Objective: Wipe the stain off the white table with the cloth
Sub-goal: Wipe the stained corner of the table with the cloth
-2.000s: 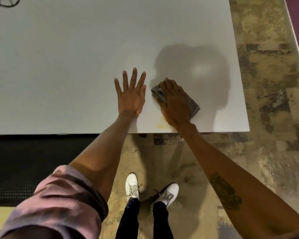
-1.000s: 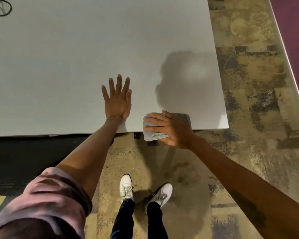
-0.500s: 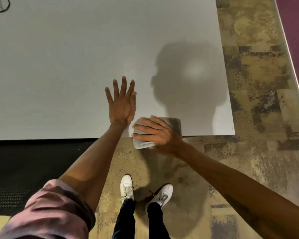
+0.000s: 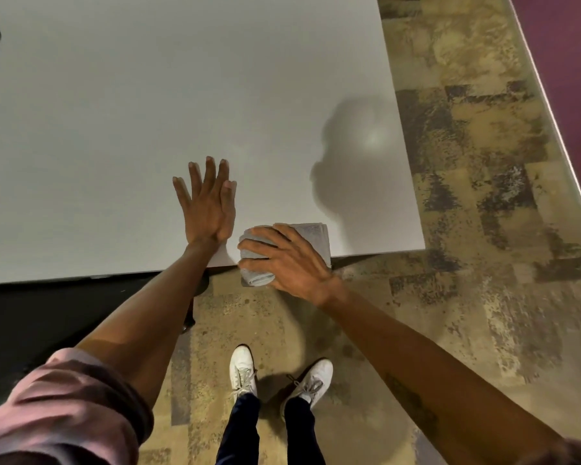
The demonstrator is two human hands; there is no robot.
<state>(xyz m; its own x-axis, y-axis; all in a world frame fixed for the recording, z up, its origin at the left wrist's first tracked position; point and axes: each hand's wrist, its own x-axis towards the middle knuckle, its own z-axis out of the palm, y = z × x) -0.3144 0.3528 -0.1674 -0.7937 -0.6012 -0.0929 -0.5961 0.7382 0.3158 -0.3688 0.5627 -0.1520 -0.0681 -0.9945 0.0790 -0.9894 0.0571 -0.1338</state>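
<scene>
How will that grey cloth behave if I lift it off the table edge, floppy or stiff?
Probably floppy: the grey cloth is folded in soft layers and bulges under the right hand. Its near end already droops past the edge of the white table, so it would likely unfold and sag when lifted. It looks light for its size.

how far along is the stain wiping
Mostly done, it seems: no stain shows on the bare white table. In hand: the right hand presses the folded cloth over the near edge; the left hand lies flat beside it. Left: checking the spot hidden under the cloth.
</scene>
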